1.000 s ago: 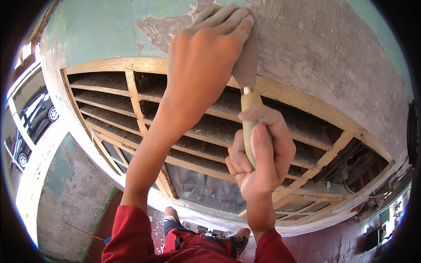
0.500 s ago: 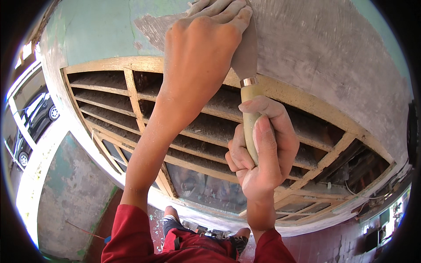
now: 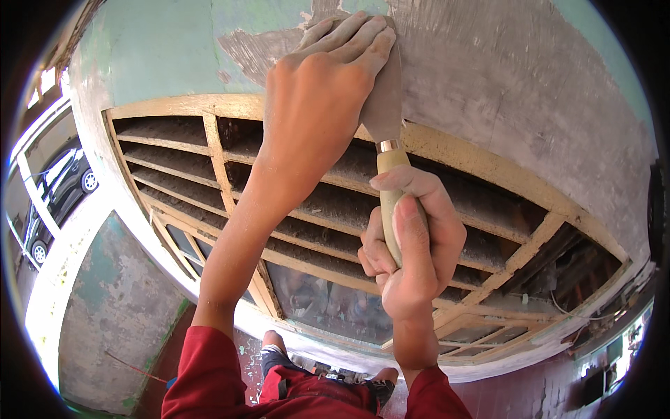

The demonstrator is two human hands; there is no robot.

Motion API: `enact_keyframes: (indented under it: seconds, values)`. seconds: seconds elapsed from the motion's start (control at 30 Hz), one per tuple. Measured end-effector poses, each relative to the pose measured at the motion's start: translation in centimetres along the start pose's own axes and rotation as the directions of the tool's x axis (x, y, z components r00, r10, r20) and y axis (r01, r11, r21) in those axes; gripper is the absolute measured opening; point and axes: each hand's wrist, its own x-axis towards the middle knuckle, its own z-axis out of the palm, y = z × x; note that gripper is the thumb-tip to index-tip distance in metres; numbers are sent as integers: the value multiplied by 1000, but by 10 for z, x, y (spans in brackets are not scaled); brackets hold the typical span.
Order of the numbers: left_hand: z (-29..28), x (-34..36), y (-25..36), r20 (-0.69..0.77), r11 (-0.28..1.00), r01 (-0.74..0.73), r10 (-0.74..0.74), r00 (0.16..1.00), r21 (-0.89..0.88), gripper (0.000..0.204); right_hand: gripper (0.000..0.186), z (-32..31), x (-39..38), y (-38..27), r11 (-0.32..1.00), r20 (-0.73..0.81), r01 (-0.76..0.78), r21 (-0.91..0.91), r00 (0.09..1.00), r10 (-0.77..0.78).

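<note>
At the upper middle, my left hand (image 3: 317, 98) lies over the blade of a scraper (image 3: 382, 105), fingers stretched out and pressing toward the scraped grey wall patch (image 3: 481, 77). My right hand (image 3: 415, 234) is wrapped round the pale wooden handle below it, palm up. The blade points up, away from me, against the wall. Beside the grey patch is flaking green paint (image 3: 150, 49). Just below the scraped area runs a cream wooden vent frame (image 3: 220, 105) with dusty slats (image 3: 167, 160) behind my wrists.
A glass pane (image 3: 328, 300) sits below the vent. A dark car (image 3: 59, 188) stands at the far left beside a mottled low wall (image 3: 112, 293). A loose cable (image 3: 579, 312) hangs at the lower right. My legs and a red floor (image 3: 488, 391) show at the bottom.
Both hands and the scraper rose slightly, then shifted back down and a little left compared with half a second ago. Their grip looks unchanged.
</note>
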Motion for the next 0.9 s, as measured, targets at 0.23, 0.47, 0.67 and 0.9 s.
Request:
enact_keyframes:
  seconds: [0.23,0.47,0.67,0.9]
  values:
    - [4,-6,-3,-13,997,-52,53,999,48,41,28,2,-1,2,994,-1,-3,-113,1000,3]
    - [-6,5,0,52,999,-13,10,999,53,51,28,2,7,-1,997,24,-10,-75,1000,12]
    - [0,-2,-3,-7,992,-64,65,998,104,39,28,-5,5,-2,993,73,28,-117,997,-20]
    - [0,-6,-2,-5,997,-55,55,998,58,43,29,-3,0,1,992,50,9,-129,999,-2]
